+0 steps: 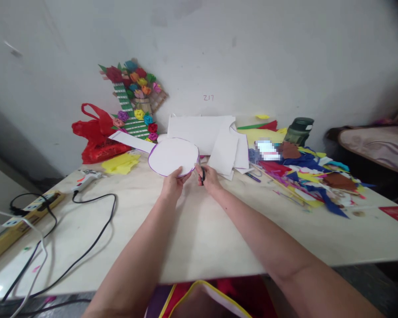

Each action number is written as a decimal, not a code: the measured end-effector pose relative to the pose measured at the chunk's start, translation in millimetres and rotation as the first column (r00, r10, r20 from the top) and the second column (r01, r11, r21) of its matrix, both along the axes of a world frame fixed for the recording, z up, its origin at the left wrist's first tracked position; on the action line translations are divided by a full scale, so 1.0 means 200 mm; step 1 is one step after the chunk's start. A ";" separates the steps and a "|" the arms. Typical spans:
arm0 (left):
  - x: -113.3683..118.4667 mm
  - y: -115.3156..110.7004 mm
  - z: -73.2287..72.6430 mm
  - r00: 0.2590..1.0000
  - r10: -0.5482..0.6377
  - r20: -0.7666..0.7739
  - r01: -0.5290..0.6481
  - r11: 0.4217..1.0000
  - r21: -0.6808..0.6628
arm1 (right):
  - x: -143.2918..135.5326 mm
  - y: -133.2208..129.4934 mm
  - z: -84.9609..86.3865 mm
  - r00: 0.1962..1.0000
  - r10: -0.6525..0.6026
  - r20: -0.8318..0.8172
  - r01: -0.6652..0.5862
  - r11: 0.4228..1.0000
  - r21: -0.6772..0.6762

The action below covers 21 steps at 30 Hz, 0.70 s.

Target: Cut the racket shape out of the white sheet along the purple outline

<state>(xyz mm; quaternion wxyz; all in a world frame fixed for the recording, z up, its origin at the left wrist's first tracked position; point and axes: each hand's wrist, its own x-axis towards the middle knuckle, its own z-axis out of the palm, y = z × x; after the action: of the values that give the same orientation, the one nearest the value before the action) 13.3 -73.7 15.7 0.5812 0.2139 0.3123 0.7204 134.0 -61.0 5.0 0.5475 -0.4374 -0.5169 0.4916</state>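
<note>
Above the middle of the table, my left hand grips the lower edge of a white cardboard piece, with the thumb on top. The piece is rounded, outlined in purple, and has a long strip reaching to the upper left. My right hand is closed around the dark handles of a pair of scissors, right at the cardboard's right edge. The blades are mostly hidden, so whether they are in the card I cannot tell. More white cardboard sheets lie behind both hands.
Coloured paper scraps, a phone and a green bottle are on the right. A red bag, yellow paper and a paper-flower craft stand back left. Black cables and a power strip occupy the left.
</note>
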 end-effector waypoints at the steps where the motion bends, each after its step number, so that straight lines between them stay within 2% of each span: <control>1: -0.01 0.00 0.01 1.000 -0.003 -0.005 0.003 1.000 -0.009 | 0.00 0.00 0.00 1.000 0.004 -0.001 -0.004 1.000 -0.007; 6: -0.05 0.00 0.00 1.000 0.026 0.006 -0.026 0.999 -0.031 | -0.02 -0.02 0.01 1.000 0.020 0.009 -0.020 1.000 0.004; 13: 0.05 -0.01 -0.05 0.998 0.016 0.068 -0.026 0.989 0.144 | -0.05 -0.04 -0.01 0.998 0.051 -0.021 -0.050 0.998 0.028; 17: 0.06 0.00 -0.05 0.995 0.055 0.081 -0.064 0.992 0.106 | -0.06 -0.04 -0.04 0.991 0.122 -0.056 -0.119 0.991 0.052; 21: 0.05 -0.01 -0.04 0.996 0.042 0.080 -0.050 0.994 0.099 | -0.06 -0.03 -0.05 0.988 0.127 -0.091 -0.122 0.991 0.059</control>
<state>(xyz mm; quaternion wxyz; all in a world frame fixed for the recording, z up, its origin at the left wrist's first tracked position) 23.1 -76.0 8.0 0.5645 0.2075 0.2572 0.7564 122.4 -66.6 -5.7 0.5508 -0.3659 -0.5297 0.5312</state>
